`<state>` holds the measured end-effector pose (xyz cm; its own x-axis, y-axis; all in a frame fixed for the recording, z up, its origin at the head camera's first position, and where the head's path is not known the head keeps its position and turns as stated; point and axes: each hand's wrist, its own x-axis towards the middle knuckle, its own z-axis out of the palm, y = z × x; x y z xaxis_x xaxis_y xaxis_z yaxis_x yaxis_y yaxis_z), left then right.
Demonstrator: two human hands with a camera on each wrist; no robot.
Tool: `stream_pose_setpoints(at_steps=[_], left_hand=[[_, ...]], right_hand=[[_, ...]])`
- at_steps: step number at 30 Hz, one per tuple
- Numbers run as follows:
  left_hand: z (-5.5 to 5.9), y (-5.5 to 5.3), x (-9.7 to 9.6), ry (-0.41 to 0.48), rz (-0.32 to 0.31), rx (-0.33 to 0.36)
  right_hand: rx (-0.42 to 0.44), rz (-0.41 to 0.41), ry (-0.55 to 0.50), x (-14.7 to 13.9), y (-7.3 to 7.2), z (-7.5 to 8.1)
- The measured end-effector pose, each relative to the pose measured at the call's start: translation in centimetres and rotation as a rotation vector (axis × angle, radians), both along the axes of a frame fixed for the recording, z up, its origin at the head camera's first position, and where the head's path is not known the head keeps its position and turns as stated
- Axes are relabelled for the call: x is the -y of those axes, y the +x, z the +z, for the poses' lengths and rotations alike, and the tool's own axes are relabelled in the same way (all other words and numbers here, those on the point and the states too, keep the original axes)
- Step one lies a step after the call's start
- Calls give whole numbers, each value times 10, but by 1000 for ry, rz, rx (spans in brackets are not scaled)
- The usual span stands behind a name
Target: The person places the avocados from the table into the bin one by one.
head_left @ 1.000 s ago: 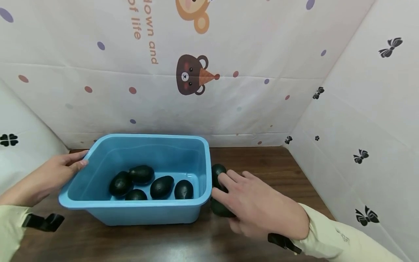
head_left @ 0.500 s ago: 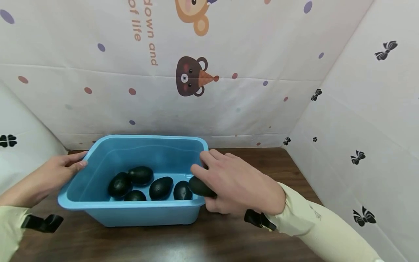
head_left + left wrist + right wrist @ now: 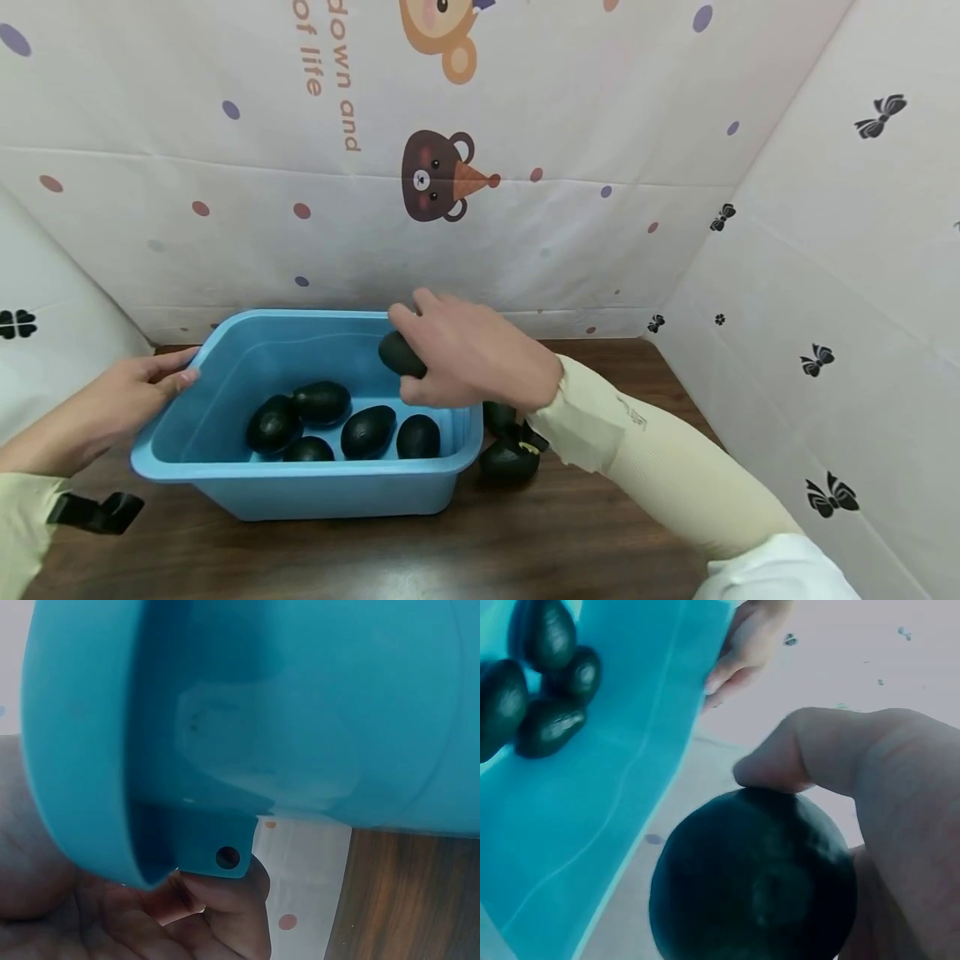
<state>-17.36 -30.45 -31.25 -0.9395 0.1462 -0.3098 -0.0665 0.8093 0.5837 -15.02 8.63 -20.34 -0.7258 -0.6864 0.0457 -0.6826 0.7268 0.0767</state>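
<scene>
In the head view a blue plastic tub [image 3: 315,492] stands on the table with several dark green avocados [image 3: 368,432] on its floor. My left hand [image 3: 123,404] grips the tub's left rim, thumb on top; the left wrist view shows curled fingers [image 3: 232,900] beneath the rim. Over the tub's right part, my right hand [image 3: 480,350] holds one avocado [image 3: 401,356] between thumb and fingers, above the others. That held avocado [image 3: 750,877] fills the lower middle of the right wrist view. Beside the tub's right wall lie more avocados [image 3: 510,461], partly hidden by the right wrist.
The brown wooden table [image 3: 600,517] extends in front and to the right of the tub. A white printed sheet [image 3: 562,250] rises close behind the tub, and similar sheets [image 3: 825,292] stand at both sides.
My right hand has lifted an avocado from beside the tub and carried it up and left, over the rim. The left hand keeps its grip on the tub.
</scene>
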Motion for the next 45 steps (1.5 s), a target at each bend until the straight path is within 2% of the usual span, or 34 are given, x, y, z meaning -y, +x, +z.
stream_pose_setpoints(at_steps=[10, 17, 22, 27, 36, 40, 45], left_hand=[[3, -2, -5, -3, -3, 6], [3, -1, -6, 0, 4, 30], [4, -3, -7, 3, 5, 23], [7, -4, -6, 2, 5, 38], [2, -3, -3, 3, 10, 17], [1, -3, -2, -3, 13, 15], [1, -2, -1, 1, 13, 22]], right_hand=[[78, -113, -24, 22, -42, -8], [116, -199, -10, 31, -59, -16], [156, -249, 9, 33, -63, -24], [161, -264, 46, 32, -64, -31], [188, -305, 134, 32, -63, -39], [191, -314, 188, 32, -62, -41], [174, -297, 183, 31, -62, -43]])
